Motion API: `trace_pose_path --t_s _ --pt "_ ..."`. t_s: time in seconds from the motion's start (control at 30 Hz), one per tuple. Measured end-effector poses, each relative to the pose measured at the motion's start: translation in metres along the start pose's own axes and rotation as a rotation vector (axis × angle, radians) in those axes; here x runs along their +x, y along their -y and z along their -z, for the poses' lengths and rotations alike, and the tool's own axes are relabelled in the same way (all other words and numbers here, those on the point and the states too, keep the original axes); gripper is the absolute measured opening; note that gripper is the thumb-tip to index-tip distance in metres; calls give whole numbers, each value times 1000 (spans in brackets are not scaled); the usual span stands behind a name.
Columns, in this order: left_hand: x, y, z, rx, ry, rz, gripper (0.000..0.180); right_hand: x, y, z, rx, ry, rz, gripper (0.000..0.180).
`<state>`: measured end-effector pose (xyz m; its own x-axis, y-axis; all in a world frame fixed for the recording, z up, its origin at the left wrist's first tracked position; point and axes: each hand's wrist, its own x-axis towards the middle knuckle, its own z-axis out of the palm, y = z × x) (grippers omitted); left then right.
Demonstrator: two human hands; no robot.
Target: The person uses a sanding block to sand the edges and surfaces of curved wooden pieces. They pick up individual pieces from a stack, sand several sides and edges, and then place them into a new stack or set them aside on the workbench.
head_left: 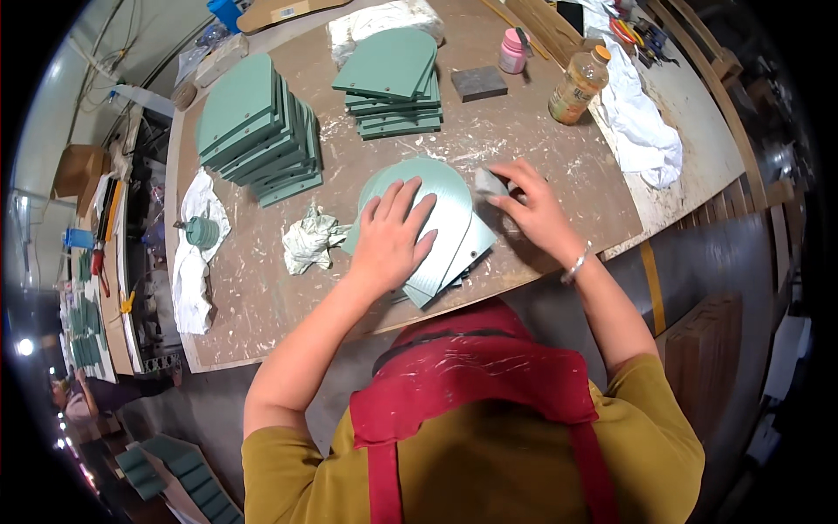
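Note:
Several green panels with rounded tops lie fanned out near the table's front edge, the top panel (pixel 449 192) facing up. My left hand (pixel 391 240) rests flat on it with the fingers spread. Just right of the panels, my right hand (pixel 534 208) pinches a small grey pad (pixel 489 183) between thumb and fingers. What the pad is made of, I cannot tell. A crumpled pale cloth (pixel 310 240) sits left of my left hand. Beyond my hands stand a tall left stack of green panels (pixel 240 109) and a lower middle stack (pixel 388 65).
A dark grey block (pixel 479 85), a pink bottle (pixel 512 57) and an orange-capped drink bottle (pixel 578 86) stand at the back right of the brown table (pixel 559 157). White cloth (pixel 642 131) lies right. At left, a green round thing (pixel 202 232) sits on cloth. Another person (pixel 92 395) is far left.

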<state>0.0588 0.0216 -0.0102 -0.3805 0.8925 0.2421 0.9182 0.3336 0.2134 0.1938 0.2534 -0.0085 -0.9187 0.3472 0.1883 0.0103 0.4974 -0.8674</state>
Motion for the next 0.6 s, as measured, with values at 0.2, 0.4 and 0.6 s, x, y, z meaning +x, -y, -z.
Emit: trace_pose_path --t_s 0.2,0.4,0.6 --pt "3 0 -6 -38 3 26 49 -16 18 -12 -96 12 -64 35" --pt "4 1 -7 -42 -25 51 49 -53 8 -22 193 17 -128 40" --pt "5 8 -7 -18 -37 64 49 -54 -2 -31 809 -18 -377 38"
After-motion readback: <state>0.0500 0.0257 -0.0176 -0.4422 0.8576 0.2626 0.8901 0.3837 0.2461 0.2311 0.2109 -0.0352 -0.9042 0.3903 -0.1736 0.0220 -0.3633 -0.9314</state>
